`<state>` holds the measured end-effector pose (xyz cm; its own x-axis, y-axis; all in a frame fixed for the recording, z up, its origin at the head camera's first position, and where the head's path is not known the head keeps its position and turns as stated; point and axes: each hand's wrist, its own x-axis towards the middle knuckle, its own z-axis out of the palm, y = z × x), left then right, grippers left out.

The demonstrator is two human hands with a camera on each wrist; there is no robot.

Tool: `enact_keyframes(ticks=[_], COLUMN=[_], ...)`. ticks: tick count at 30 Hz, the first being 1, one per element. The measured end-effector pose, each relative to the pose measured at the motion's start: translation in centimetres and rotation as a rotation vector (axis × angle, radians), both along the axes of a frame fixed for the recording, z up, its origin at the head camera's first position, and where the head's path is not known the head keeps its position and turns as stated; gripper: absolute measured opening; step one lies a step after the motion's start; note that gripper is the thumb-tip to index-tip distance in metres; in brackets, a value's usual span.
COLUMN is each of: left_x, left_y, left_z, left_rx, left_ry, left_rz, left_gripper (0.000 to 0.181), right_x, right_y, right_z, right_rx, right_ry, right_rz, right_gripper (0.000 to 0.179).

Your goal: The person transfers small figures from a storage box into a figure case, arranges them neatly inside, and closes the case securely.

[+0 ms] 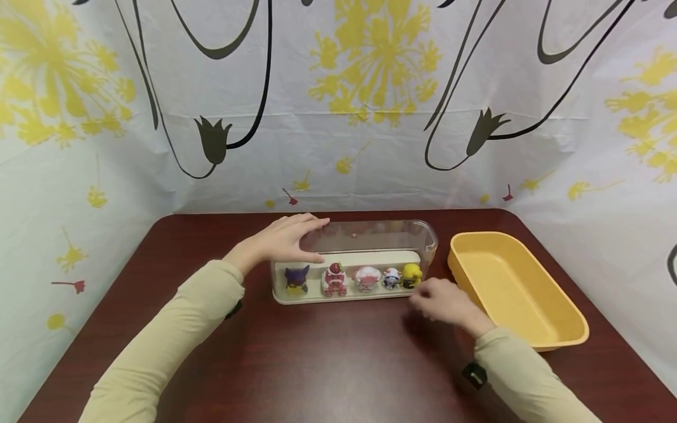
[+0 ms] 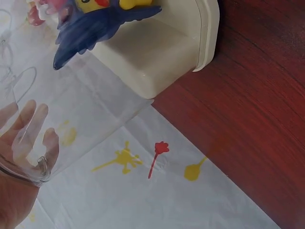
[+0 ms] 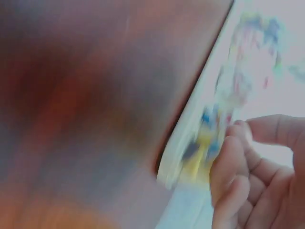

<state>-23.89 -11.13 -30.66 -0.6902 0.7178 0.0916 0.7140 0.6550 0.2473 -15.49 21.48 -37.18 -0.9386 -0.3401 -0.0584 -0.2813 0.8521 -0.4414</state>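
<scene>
A cream display base with a clear cover stands toward the back of the table. On the base several small figurines stand in a row: a dark purple one at the left, a pink bear, a white and pink one, a small white and blue one and a yellow one. My left hand grips the cover at its left end, fingers showing through the plastic in the left wrist view. Beside the base's front right corner, my right hand has curled fingers with nothing visible between them.
A yellow plastic bin sits to the right, close to my right forearm. The dark red wooden table has a patterned white sheet behind it and at both sides.
</scene>
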Motion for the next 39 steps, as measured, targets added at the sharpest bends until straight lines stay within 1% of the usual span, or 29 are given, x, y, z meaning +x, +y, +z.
enact_keyframes(ticks=[1, 2, 5, 9, 12, 16, 20, 22, 25, 29, 32, 35, 39], left_x=[0.0, 0.0, 0.0, 0.0, 0.0, -0.1, -0.3, -0.4, -0.4, -0.4, -0.3, -0.1, 0.3], left_y=[-0.1, -0.2, -0.4, -0.4, -0.2, 0.1, 0.4, 0.6, 0.8, 0.8, 0.5, 0.0, -1.0], left_z=[-0.1, -0.2, -0.5, -0.8, -1.0, -1.3, -1.5, -1.6, -1.6, -1.5, -1.6, -1.7, -1.6], left_rx=[-0.002, -0.003, -0.003, 0.005, -0.004, 0.005, 0.034, 0.032, 0.019, 0.020, 0.065, 0.159, 0.290], left_ry=[0.003, 0.002, -0.001, 0.021, 0.063, 0.111, 0.155, 0.179, 0.197, 0.191, 0.167, 0.140, 0.159], left_rz=[0.003, 0.005, 0.015, 0.022, 0.027, 0.015, -0.005, -0.009, -0.010, -0.011, -0.011, 0.006, 0.053], left_gripper=[0.078, 0.078, 0.078, 0.076, 0.075, 0.074, 0.073, 0.072, 0.072, 0.070, 0.067, 0.061, 0.050], right_x=[-0.2, -0.5, -0.9, -1.3, -1.5, -1.4, -1.3, -1.3, -1.4, -1.3, -1.1, -1.2, -1.3], right_y=[0.7, 1.2, 2.4, 2.9, 3.0, 3.2, 3.5, 3.7, 3.8, 3.8, 3.7, 3.6, 3.7], right_z=[0.3, 0.4, 0.5, 0.0, -0.6, -1.3, -1.7, -1.8, -1.8, -1.8, -1.9, -1.9, -1.5], right_rx=[0.016, 0.038, 0.060, 0.018, -0.015, -0.015, -0.006, -0.007, -0.007, -0.010, -0.025, -0.033, -0.034], right_ry=[-0.009, -0.005, 0.001, 0.023, 0.045, 0.065, 0.077, 0.080, 0.085, 0.071, 0.069, 0.099, 0.145], right_rz=[-0.053, -0.085, -0.129, -0.175, -0.174, -0.163, -0.176, -0.178, -0.183, -0.179, -0.172, -0.163, -0.166], right_gripper=[0.020, 0.022, 0.020, 0.015, 0.022, 0.032, 0.033, 0.034, 0.035, 0.038, 0.039, 0.039, 0.036])
